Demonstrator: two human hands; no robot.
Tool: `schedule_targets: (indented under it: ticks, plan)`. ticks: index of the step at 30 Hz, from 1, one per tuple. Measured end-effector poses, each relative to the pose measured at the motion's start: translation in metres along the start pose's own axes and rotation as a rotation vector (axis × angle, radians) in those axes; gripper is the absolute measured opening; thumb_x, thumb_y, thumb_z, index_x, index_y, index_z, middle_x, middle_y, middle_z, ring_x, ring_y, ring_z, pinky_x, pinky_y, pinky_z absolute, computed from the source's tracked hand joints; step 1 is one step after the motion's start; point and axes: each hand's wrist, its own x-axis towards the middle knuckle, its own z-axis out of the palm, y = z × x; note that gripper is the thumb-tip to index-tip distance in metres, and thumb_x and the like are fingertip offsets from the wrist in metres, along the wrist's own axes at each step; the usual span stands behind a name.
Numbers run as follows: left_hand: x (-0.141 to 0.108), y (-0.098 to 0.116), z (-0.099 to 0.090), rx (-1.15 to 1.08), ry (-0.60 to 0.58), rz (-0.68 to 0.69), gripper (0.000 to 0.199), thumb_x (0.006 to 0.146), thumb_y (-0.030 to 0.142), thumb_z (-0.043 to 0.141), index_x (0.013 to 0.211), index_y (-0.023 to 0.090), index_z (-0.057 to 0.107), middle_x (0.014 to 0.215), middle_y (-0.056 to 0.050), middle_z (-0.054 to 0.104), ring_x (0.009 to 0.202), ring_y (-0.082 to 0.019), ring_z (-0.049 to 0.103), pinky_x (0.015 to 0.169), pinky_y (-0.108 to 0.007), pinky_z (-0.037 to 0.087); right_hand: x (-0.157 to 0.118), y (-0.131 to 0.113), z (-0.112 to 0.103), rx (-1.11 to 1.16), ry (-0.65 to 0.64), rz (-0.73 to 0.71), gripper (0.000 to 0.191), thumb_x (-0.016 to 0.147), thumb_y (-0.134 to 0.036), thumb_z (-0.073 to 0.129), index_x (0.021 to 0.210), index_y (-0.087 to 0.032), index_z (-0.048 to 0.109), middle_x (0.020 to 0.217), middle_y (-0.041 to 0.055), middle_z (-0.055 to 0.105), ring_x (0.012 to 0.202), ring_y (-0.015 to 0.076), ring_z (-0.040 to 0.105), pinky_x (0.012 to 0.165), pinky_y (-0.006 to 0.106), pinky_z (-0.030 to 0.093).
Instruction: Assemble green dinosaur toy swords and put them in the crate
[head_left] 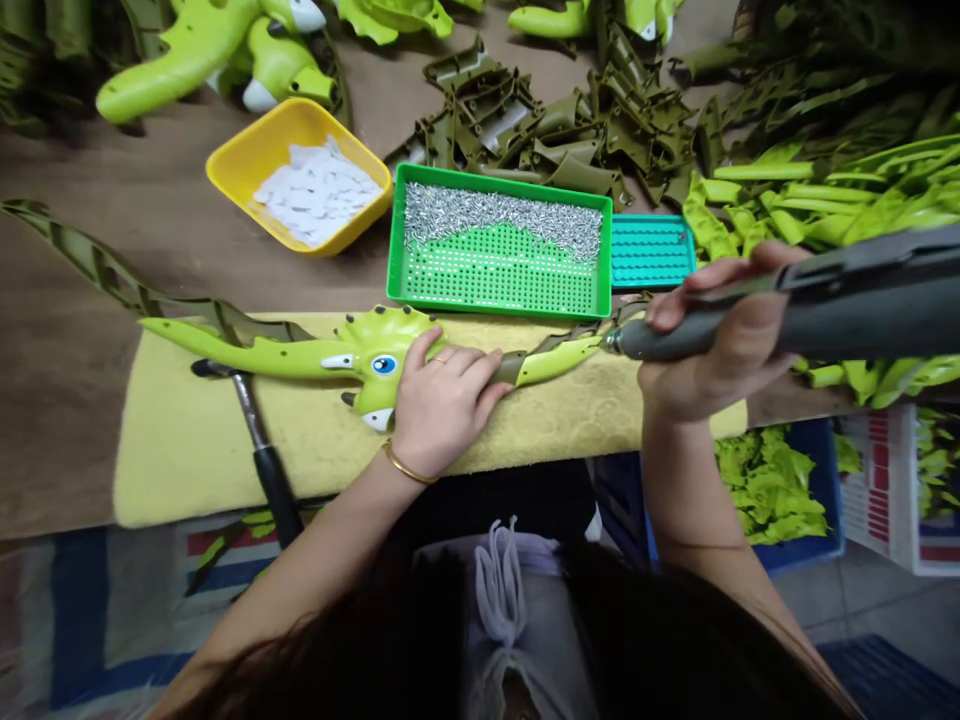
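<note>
- A thin, rounded, gold-coloured bangle around the wrist of the left hand.
- A slim gold-coloured ring on one of that hand's fingers.
- Bare forearms.
- A pale grey-lilac top with a gathered, looped tie at the front.
- Black cloth across the lap.
- Long, loose hair hanging on both sides of the top.

Grey screwdriver against lime toy
</note>
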Motion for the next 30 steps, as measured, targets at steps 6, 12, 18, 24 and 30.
schedule_targets:
  ticks: [6,12,18,24,30]
  plan:
    - [0.001,-0.001,0.001,0.023,-0.006,0.009,0.03,0.092,0.04,0.057,0.108,0.019,0.07,0.097,-0.007,0.075,0.088,-0.025,0.068,0.105,-0.051,0.035,-0.027,0.011,-0.013,-0.108,-0.014,0.022,0.027,0.092,-0.051,0.035,0.115,-0.043,0.043,0.09,-0.0005,0.045,0.054,0.0118,0.044,0.057,0.032,0.037]
    - [0.001,0.0,0.001,-0.001,-0.028,-0.024,0.027,0.091,0.04,0.058,0.107,0.022,0.07,0.097,-0.006,0.075,0.089,-0.025,0.067,0.106,-0.051,0.034,-0.037,0.024,-0.01,-0.242,-0.028,0.034,0.03,0.089,-0.058,0.035,0.109,-0.036,0.038,0.077,-0.002,0.033,0.051,0.0112,0.043,0.053,0.031,0.041]
    - [0.003,0.002,0.001,0.018,-0.028,-0.007,0.027,0.091,0.04,0.057,0.107,0.022,0.068,0.095,-0.006,0.075,0.087,-0.024,0.067,0.105,-0.05,0.035,-0.006,0.014,0.0,-0.268,-0.027,0.076,0.033,0.087,-0.062,0.042,0.103,-0.032,0.041,0.077,-0.002,0.045,0.048,0.009,0.044,0.047,0.028,0.042]
    - [0.009,0.007,-0.002,0.035,-0.059,0.027,0.027,0.093,0.034,0.055,0.107,0.018,0.07,0.096,-0.008,0.074,0.09,-0.025,0.067,0.106,-0.053,0.035,0.042,0.06,0.039,-0.371,0.185,0.069,0.053,0.091,-0.065,0.03,0.119,-0.023,0.047,0.102,0.0067,0.056,0.06,0.0091,0.058,0.058,0.03,0.049]
    - [0.006,0.0,-0.008,0.006,-0.073,0.045,0.026,0.092,0.031,0.055,0.114,0.031,0.069,0.097,-0.004,0.073,0.106,-0.028,0.063,0.114,-0.069,0.012,0.037,0.112,0.039,-0.421,0.091,0.1,0.067,0.091,-0.07,0.015,0.138,-0.029,0.036,0.105,0.0072,0.054,0.069,0.0138,0.065,0.06,0.033,0.053]
